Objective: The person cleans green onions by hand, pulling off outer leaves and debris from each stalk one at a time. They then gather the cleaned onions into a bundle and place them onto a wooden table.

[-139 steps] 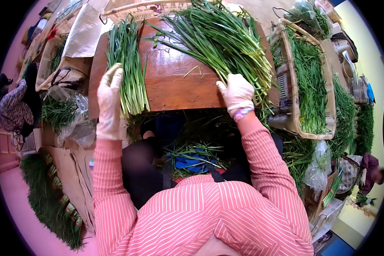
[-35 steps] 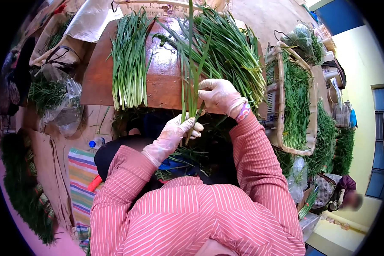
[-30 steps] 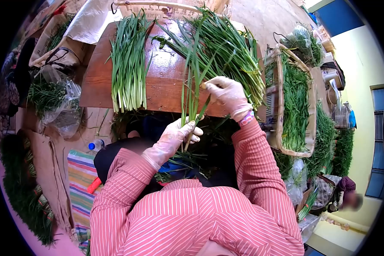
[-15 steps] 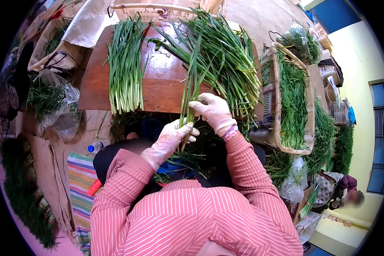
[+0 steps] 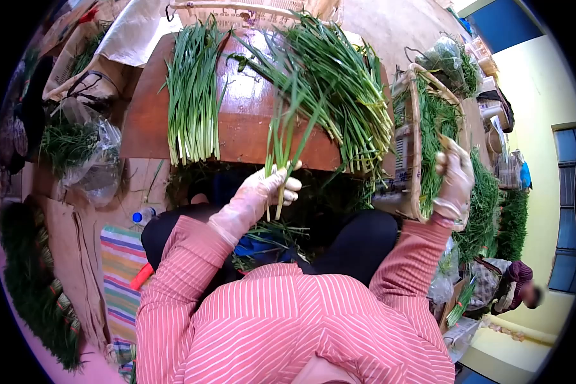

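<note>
My left hand (image 5: pixel 270 191), in a whitish glove, is closed around a few garlic chive stalks (image 5: pixel 281 144), their pale ends poking out below the fingers and the leaves pointing away from me. My gloved right hand (image 5: pixel 453 178) is over a bamboo-rimmed basket (image 5: pixel 415 137) of cut greens at the right. Its fingers are bent together, and a thin brownish tip sticks up from them; what they hold is too blurred to make out. On the wooden board (image 5: pixel 148 121) lie a neat bundle of chives (image 5: pixel 195 96) at the left and a larger, looser pile (image 5: pixel 345 89) at the right.
Plastic bags of greens (image 5: pixel 86 153) sit at the left, above dark green bundles (image 5: pixel 32 275) on the floor. A blue-capped bottle (image 5: pixel 144 217) stands by a striped mat (image 5: pixel 118 275). Another person (image 5: pixel 517 285) is at the far right. Trimmings lie in my lap.
My right hand has left the stalks and swung right, over the basket. My left hand keeps hold of the stalks and has shifted slightly.
</note>
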`<state>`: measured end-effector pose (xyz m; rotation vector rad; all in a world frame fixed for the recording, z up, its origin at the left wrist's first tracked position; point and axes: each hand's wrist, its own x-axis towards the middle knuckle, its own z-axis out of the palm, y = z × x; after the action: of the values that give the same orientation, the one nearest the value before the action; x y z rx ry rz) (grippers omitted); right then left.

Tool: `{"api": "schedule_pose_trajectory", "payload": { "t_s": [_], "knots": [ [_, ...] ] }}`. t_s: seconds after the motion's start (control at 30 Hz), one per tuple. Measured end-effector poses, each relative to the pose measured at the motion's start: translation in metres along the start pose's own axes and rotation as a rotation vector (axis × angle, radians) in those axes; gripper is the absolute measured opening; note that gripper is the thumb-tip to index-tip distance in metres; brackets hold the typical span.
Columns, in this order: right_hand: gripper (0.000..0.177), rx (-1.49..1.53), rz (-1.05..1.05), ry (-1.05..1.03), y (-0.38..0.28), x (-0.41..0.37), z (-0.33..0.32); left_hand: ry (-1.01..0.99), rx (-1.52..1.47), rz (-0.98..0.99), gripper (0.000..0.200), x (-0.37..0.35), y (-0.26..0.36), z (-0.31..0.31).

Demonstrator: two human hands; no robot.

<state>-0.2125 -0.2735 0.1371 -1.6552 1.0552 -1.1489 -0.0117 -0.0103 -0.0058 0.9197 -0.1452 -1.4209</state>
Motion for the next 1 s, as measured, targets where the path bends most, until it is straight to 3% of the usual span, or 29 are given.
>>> {"api": "schedule_pose_trajectory", "payload": {
  "t_s": [0.07, 0.1, 0.17, 0.23, 0.27, 0.37, 0.43, 0.47, 0.53, 0.57, 0.63, 0.73, 0.77, 0.83, 0.87, 0.9, 1.0],
  "knots": [
    [0.020, -0.068, 0.091, 0.003, 0.032, 0.001, -0.044, -0.057, -0.091, 0.055, 0.049, -0.003, 0.004, 0.002],
    [0.030, -0.374, 0.211, -0.054, 0.051, 0.004, -0.064, -0.076, -0.134, 0.075, 0.049, -0.002, 0.002, -0.001],
    [0.051, -1.531, 0.151, -0.237, 0.065, -0.016, -0.062, -0.020, -0.123, 0.047, 0.048, 0.000, 0.005, 0.002],
    [0.065, -1.449, -0.189, -0.332, 0.100, -0.025, -0.081, -0.034, -0.144, 0.052, 0.046, 0.000, 0.004, 0.000],
    [0.063, -1.405, -0.311, -0.290, 0.110, -0.029, -0.079, -0.003, -0.121, 0.038, 0.046, 0.002, 0.000, -0.002],
    [0.030, -1.009, -0.165, -0.312, 0.050, -0.064, -0.003, 0.051, -0.063, 0.006, 0.045, 0.004, -0.003, -0.002],
    [0.036, -0.640, -0.146, -0.446, 0.049, -0.085, 0.040, 0.062, -0.012, 0.019, 0.045, 0.005, -0.003, 0.000],
    [0.044, -0.460, 0.066, -0.614, 0.052, -0.096, 0.063, 0.075, 0.019, 0.013, 0.044, 0.004, -0.001, 0.003],
    [0.051, -0.385, 0.381, -0.902, 0.041, -0.115, 0.106, 0.055, 0.014, 0.023, 0.044, 0.005, -0.002, 0.005],
    [0.047, -0.246, 0.410, -1.011, 0.045, -0.120, 0.121, 0.035, 0.005, 0.039, 0.044, 0.004, -0.002, 0.004],
    [0.039, 0.049, 0.580, -0.994, 0.063, -0.133, 0.143, -0.008, -0.065, 0.071, 0.044, 0.009, -0.009, -0.007],
    [0.030, 0.158, 0.656, -0.921, 0.061, -0.139, 0.145, 0.107, 0.061, 0.171, 0.044, 0.004, 0.005, -0.004],
    [0.026, 0.089, 0.722, -0.880, 0.060, -0.142, 0.143, 0.111, 0.058, 0.170, 0.044, 0.004, 0.009, -0.006],
    [0.025, -0.038, 0.645, -1.033, 0.076, -0.152, 0.132, 0.185, 0.087, 0.257, 0.044, 0.008, 0.017, -0.012],
    [0.027, -0.092, 0.739, -1.123, 0.096, -0.164, 0.125, 0.166, 0.072, 0.250, 0.045, 0.007, 0.017, -0.014],
    [0.032, -0.703, 0.253, -1.343, 0.101, -0.170, 0.118, 0.169, 0.067, 0.249, 0.045, 0.007, 0.018, -0.015],
    [0.039, -1.138, 0.136, -1.406, 0.105, -0.187, 0.095, 0.159, 0.016, 0.237, 0.045, 0.008, 0.025, -0.016]
  ]
}}
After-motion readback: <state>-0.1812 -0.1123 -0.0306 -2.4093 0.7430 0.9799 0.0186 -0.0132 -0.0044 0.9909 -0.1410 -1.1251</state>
